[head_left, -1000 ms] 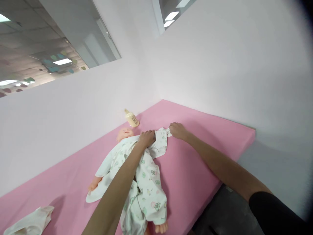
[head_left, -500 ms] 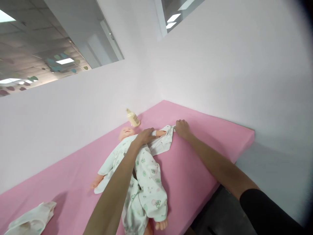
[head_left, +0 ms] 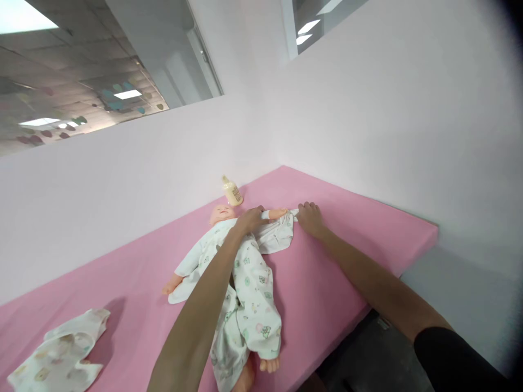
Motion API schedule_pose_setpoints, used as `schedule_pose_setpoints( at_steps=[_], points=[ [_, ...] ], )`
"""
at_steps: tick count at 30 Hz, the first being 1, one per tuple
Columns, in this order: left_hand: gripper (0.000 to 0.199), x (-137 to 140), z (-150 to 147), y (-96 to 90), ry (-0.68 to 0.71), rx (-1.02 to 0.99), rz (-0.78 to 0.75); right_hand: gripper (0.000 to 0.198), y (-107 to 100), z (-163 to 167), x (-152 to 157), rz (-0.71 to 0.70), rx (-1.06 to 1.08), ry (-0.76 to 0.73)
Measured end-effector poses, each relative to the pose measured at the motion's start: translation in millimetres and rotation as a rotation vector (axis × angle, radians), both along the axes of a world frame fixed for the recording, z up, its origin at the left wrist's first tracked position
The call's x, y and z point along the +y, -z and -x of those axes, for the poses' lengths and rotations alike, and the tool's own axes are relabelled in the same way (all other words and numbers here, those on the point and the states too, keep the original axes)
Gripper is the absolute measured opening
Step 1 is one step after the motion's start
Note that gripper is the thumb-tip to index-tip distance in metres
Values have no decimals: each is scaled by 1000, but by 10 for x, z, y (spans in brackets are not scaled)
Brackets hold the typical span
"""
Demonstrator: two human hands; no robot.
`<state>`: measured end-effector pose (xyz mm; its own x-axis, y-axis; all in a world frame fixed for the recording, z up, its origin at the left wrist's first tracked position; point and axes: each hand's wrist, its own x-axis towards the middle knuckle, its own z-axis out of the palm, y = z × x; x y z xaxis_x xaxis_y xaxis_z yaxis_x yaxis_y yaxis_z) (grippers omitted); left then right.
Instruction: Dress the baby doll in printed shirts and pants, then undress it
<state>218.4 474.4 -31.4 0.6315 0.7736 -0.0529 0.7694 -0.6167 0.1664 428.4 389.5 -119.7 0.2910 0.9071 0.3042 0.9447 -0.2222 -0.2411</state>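
One smooth, pink-covered bench (head_left: 327, 272) carries one vinyl-looking baby doll (head_left: 251, 272), face-up in soft, printed clothes. One crumpled, patterned garment (head_left: 59, 351) lies well apart, leftward. Of two hands, the left hand (head_left: 252, 219) curls round the doll's sleeved arm; the right hand (head_left: 309, 218) closes on the end of a creased white cloth (head_left: 278, 237). One glossy, rounded bottle (head_left: 232, 194) sits beside the doll's head.

Bright, diffuse | ceiling light panels (head_left: 24, 17) glaring | soft shadows beside doll (head_left: 250, 275), loose cloth (head_left: 53, 356) | upper-right corner dark, blurred
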Motion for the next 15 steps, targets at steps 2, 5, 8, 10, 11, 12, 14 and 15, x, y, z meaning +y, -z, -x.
schedule_pose_setpoints(
  at_steps=[2, 5, 8, 10, 11, 12, 14, 15],
  points=[
    [54, -43, -75, 48, -4, 91, -45, 31, -19, 53, -24, -7, -14, 0],
    [55, -131, -137, 59, -23, 165, -79, 32, -75, 131, -53, -64, -30, -11],
    [54, -265, -28, -27, -47, 150, -102, 33, -139, 244, -93, -195, -1, -80],
    [47, -392, 184, -113, -71, 55, -177, 30, -168, 358, -136, -259, 82, -160],
    [43, -466, 333, -152, -96, -12, -236, 27, -177, 426, -162, -271, 146, -210],
    [38, -547, 504, -184, -140, -77, -304, 23, -184, 501, -187, -272, 226, -268],
    [31, -717, 886, -214, -286, -208, -417, 19, -197, 661, -229, -234, 450, -392],
    [29, -801, 1081, -210, -374, -272, -434, 19, -205, 742, -239, -189, 613, -438]
  ],
)
